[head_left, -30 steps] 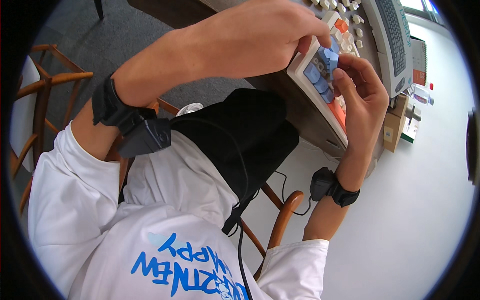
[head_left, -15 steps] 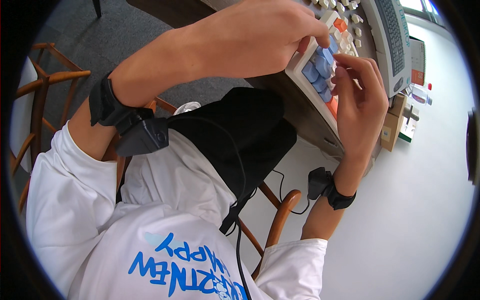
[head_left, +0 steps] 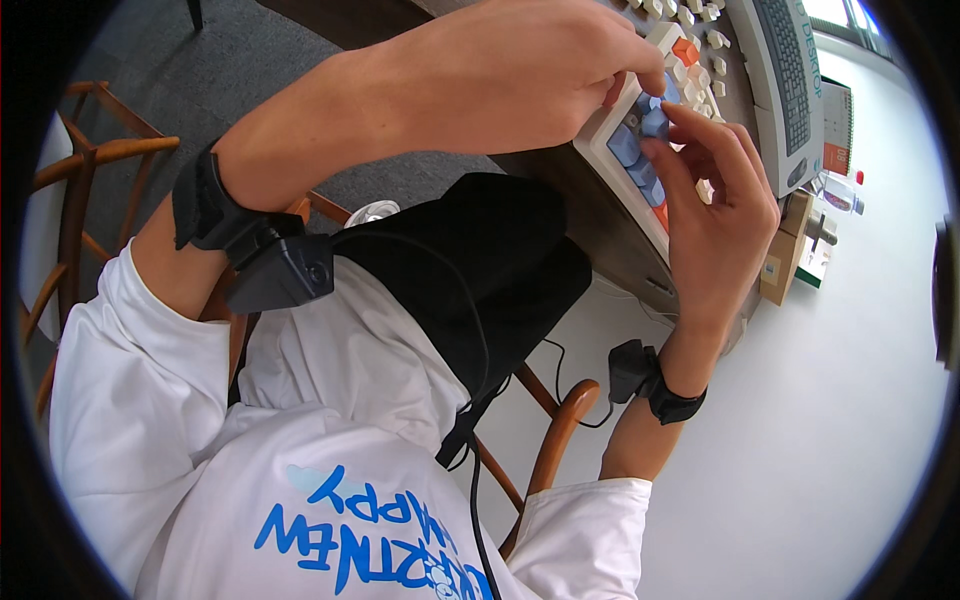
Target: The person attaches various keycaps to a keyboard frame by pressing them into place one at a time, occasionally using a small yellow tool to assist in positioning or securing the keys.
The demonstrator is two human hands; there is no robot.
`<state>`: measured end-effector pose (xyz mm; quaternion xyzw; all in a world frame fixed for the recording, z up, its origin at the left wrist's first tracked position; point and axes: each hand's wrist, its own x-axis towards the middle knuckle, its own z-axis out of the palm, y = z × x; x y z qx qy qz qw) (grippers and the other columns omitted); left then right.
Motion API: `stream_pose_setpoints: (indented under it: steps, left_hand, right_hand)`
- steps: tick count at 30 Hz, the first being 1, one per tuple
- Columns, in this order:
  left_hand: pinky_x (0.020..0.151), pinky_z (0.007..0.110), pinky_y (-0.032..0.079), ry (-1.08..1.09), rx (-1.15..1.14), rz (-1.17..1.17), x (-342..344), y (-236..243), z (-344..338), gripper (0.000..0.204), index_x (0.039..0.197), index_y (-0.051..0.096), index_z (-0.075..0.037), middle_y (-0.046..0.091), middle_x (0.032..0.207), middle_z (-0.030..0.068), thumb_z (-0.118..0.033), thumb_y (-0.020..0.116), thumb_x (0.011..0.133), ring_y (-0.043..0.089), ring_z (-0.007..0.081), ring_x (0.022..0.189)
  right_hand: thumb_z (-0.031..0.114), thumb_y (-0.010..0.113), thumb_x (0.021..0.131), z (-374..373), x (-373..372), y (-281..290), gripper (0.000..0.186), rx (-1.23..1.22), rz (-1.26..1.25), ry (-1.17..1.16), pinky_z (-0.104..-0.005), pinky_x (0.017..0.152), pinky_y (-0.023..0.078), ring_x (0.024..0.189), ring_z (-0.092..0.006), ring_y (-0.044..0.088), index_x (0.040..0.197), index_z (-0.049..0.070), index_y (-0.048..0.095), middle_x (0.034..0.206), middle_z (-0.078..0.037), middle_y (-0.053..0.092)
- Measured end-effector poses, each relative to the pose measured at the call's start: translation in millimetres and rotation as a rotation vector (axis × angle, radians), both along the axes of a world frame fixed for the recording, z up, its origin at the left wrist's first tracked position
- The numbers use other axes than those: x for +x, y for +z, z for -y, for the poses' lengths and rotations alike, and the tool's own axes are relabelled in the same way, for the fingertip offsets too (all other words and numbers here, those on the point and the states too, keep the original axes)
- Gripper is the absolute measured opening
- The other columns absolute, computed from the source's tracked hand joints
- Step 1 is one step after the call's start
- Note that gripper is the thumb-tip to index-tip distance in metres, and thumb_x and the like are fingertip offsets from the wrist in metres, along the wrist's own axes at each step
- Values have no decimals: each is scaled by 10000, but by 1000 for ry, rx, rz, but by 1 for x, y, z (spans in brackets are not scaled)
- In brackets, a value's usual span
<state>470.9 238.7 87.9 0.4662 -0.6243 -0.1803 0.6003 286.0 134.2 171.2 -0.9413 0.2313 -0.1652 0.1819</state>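
Note:
My right hand [head_left: 725,190] is closed in a pinch, with a blue keycap [head_left: 655,123] between thumb and index fingertip, just above the keyboard. The white-framed keyboard [head_left: 600,148] lies by the desk's edge and carries blue keycaps [head_left: 624,146], white ones and an orange keycap [head_left: 685,51]. Reaching across from the left, my left hand [head_left: 560,75] rests at the keyboard's near end. Its fingers are curled closed beside the blue keys, and whatever they grip is hidden.
Loose white keycaps [head_left: 685,16] are scattered on the desk behind the keyboard. Along its far side stands a box [head_left: 780,90] with a keyboard picture. A calendar [head_left: 838,125], a bottle [head_left: 843,192] and a cardboard box [head_left: 787,250] are beyond. A wooden chair arm [head_left: 560,430] is beside me.
My right thumb and index finger have closed on a blue keycap and lifted it off the keyboard, baring a spot among the keys. My left hand has barely moved.

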Motion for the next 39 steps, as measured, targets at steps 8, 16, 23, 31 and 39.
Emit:
stream_pose_setpoints:
  steps: [8, 16, 23, 31, 39]
  left_hand:
    - [816, 465, 533, -8, 26, -32, 1, 1, -1, 186, 1085, 641, 90, 668, 962, 298, -13, 560, 955, 670, 447, 909]
    - [820, 479, 529, -17, 44, -12, 1, -2, 2, 172, 1056, 631, 88, 659, 955, 303, -9, 556, 936, 665, 465, 921]
    - [838, 476, 536, -14, 23, -25, 0, 6, -6, 185, 1065, 629, 96, 662, 967, 309, -8, 564, 927, 669, 465, 928]
    - [851, 466, 538, 13, 9, 3, 2, 4, -7, 179, 1047, 627, 109, 666, 988, 320, -16, 561, 937, 675, 459, 939]
    - [834, 478, 528, -15, -22, -5, 4, 5, -8, 149, 997, 610, 108, 653, 941, 328, -5, 554, 919, 663, 474, 919]
  right_hand:
    - [-11, 822, 814, 0, 9, 8, 180, -46, -38, 79, -266, 663, 536, 734, -135, 671, 985, 24, 779, 854, -51, 670]
    - [-39, 812, 798, 4, 14, 15, 165, 99, -115, 28, -284, 704, 539, 758, -162, 686, 948, -6, 754, 864, -70, 667]
    - [-101, 749, 854, 7, 6, 23, 239, 206, -107, -36, -244, 775, 559, 840, -124, 701, 1081, -31, 769, 937, -59, 699]
    - [-108, 751, 840, 9, 7, 26, 242, 260, -119, -68, -249, 791, 560, 857, -132, 703, 1068, -28, 767, 947, -72, 721]
    - [-103, 767, 814, 6, 11, 22, 225, 214, -151, -72, -241, 777, 556, 827, -120, 701, 1029, -37, 763, 897, -64, 720]
